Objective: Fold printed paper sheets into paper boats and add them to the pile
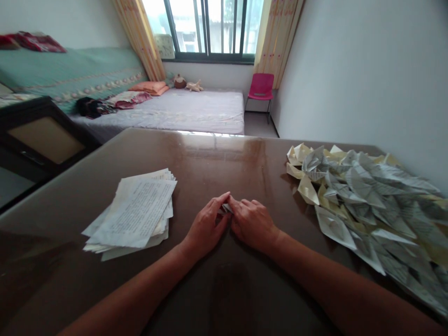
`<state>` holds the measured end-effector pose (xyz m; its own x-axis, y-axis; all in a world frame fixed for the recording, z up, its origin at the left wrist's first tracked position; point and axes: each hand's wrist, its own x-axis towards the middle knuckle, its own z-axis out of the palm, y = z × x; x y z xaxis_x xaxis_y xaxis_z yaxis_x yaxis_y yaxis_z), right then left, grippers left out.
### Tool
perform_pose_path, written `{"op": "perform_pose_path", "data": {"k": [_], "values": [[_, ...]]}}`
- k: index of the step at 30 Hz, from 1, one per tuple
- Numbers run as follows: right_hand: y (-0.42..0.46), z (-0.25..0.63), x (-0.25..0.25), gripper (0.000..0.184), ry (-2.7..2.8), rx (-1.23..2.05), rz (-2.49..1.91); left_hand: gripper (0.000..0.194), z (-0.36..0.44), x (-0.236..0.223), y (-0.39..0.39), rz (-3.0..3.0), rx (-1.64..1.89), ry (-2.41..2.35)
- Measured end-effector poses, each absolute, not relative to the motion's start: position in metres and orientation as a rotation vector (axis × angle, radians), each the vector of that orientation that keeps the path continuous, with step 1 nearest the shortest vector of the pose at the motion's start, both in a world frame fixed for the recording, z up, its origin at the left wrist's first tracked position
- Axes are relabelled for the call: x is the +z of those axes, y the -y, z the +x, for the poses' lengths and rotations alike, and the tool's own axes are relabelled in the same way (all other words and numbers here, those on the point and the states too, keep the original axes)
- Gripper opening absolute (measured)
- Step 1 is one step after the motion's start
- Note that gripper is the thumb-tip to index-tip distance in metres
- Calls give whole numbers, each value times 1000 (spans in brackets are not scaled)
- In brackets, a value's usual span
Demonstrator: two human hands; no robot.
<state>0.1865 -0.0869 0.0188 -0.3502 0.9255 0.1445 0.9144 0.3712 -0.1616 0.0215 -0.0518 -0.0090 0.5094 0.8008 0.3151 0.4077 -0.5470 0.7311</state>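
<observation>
Left hand (206,223): fingers bent, tips pinching a small paper piece (227,208). Right hand (255,223): curled, fingertips on the same piece, meeting the left's. Paper piece: between the hands, mostly hidden, low over the bench (217,163). Printed sheets (135,212): stacked, left of the hands. Folded paper boats (364,186): heaped, right of the hands. Step, as judged: folding or creasing. Next move: likely calls for aligned edges, firm fingertip pressure.
</observation>
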Motion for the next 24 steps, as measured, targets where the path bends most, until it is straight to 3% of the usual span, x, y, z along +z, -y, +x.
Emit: {"op": "perform_pose_path", "data": {"k": [9, 14, 20, 24], "values": [[75, 189, 4, 32, 2235, 240, -1416, 55, 29, -11, 52, 2110, 939, -1086], [72, 190, -4, 41, 2027, 371, -1323, 44, 26, -17, 43, 2070, 934, -1121], [71, 198, -3, 19, 2068, 416, -1442, 20, 22, -11, 40, 2314, 772, -1201], [71, 207, 1, 16, 2223, 372, -1453, 13, 18, -6, 42, 2516, 623, -1148]]}}
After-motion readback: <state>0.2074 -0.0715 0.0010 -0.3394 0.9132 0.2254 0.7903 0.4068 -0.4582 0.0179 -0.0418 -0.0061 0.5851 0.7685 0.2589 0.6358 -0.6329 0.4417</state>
